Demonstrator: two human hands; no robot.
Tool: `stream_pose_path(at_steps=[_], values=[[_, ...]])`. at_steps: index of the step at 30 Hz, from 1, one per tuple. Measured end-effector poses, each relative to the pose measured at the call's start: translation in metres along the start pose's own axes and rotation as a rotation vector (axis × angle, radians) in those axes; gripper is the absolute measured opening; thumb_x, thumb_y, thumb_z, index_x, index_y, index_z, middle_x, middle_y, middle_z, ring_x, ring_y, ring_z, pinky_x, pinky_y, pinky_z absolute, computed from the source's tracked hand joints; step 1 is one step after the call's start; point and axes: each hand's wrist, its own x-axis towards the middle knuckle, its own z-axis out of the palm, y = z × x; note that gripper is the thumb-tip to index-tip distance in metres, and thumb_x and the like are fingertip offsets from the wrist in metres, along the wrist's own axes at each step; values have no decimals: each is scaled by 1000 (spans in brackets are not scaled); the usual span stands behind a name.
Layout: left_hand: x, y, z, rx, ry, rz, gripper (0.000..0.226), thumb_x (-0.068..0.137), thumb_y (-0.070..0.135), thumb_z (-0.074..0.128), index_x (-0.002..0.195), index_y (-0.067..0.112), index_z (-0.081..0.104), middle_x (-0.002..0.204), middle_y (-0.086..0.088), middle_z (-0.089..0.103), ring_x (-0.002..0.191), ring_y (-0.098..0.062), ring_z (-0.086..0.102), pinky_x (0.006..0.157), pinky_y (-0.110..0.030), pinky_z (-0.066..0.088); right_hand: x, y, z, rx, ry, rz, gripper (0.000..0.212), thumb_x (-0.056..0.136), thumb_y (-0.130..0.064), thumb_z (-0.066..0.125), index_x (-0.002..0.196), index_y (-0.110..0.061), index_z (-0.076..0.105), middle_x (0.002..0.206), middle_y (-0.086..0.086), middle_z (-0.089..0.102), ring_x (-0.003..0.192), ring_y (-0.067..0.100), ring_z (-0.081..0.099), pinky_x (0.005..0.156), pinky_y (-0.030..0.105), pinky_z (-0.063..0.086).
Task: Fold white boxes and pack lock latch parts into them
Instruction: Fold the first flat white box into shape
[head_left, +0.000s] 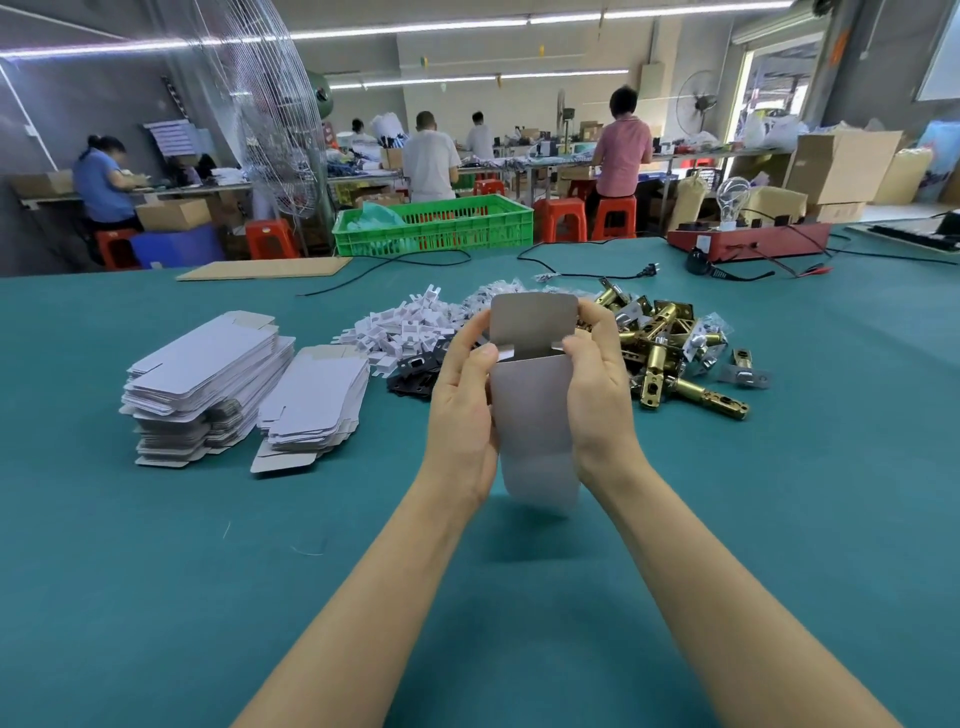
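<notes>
I hold a white box (534, 415) upright above the green table, its top flap standing open at the far end. My left hand (462, 410) grips its left side, thumb near the top edge. My right hand (597, 395) grips the right side, thumb pressing a small side flap inward. Two stacks of flat white box blanks (218, 379) lie to the left. Behind the box is a heap of brass lock latch parts (670, 348), a pile of white plastic pieces (405, 327) and a few black plates (415, 371).
A red tester box (748, 241) with a bulb and cables sits at the far right of the table (156, 571). A flat cardboard sheet (265, 268) lies at the far edge. A green crate (434, 226), red stools and several people at benches are beyond.
</notes>
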Motion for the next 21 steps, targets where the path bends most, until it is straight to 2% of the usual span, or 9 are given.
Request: stream_pose_path(at_steps=[2, 4, 7, 9, 12, 14, 16, 19, 21], values=[[3, 1, -3, 2, 35, 11, 42, 101, 8, 45, 91, 37, 73, 94, -2, 73, 73, -11, 66, 58, -22, 53, 1, 4, 1, 61, -31, 48, 31, 91, -19, 38, 92, -41, 60, 94, -9, 65, 88, 11, 57, 79, 34, 47], [7, 2, -5, 17, 61, 25, 37, 100, 4, 44, 86, 28, 69, 84, 0, 70, 65, -8, 61, 54, -19, 50, 1, 7, 3, 126, -70, 97, 34, 93, -14, 39, 82, -38, 61, 90, -4, 61, 88, 17, 52, 79, 40, 42], [10, 0, -6, 62, 37, 31, 32, 98, 3, 42, 83, 20, 64, 73, 6, 64, 56, -3, 55, 50, -14, 45, 2, 10, 1, 155, -52, 106, 28, 89, -19, 41, 74, -34, 60, 85, -2, 57, 86, 21, 46, 80, 40, 35], [10, -3, -8, 80, 6, 16, 28, 99, 14, 43, 81, 22, 63, 71, 7, 61, 57, -3, 54, 50, -15, 44, 1, 12, -1, 151, -30, 108, 23, 86, -22, 42, 73, -30, 59, 84, 0, 56, 84, 21, 47, 79, 40, 35], [9, -5, -8, 100, -42, 27, 17, 93, 35, 53, 86, 21, 60, 71, 8, 59, 62, -4, 54, 56, -17, 45, -4, 14, -2, 217, -85, 117, 16, 87, -26, 42, 82, -20, 55, 87, 9, 54, 83, 25, 49, 75, 39, 39], [9, -6, -8, 154, -47, 53, 14, 85, 37, 60, 88, 23, 59, 78, 8, 60, 75, -8, 54, 68, -23, 43, -6, 14, -2, 142, -82, 66, 26, 90, -35, 41, 92, -11, 51, 92, 9, 52, 88, 20, 49, 79, 35, 40], [9, -6, -7, 159, -42, 69, 10, 83, 34, 63, 88, 26, 61, 80, 8, 61, 80, -11, 55, 74, -28, 42, -8, 14, -1, 36, -79, -8, 39, 93, -42, 38, 98, -4, 49, 91, 2, 52, 85, 6, 49, 78, 20, 42], [8, -5, -8, 152, -30, 72, 5, 82, 34, 66, 84, 30, 65, 76, 11, 63, 80, -10, 56, 79, -31, 41, -9, 14, 1, -20, -74, -60, 28, 98, -33, 39, 94, -7, 47, 84, -7, 48, 75, -4, 46, 70, 9, 38], [7, -5, -8, 156, -18, 70, 3, 81, 33, 67, 79, 34, 67, 74, 12, 63, 82, -11, 56, 83, -33, 40, -9, 13, 2, -13, -73, -45, 22, 99, -31, 40, 92, -11, 47, 84, -6, 47, 75, -2, 46, 70, 10, 39]])
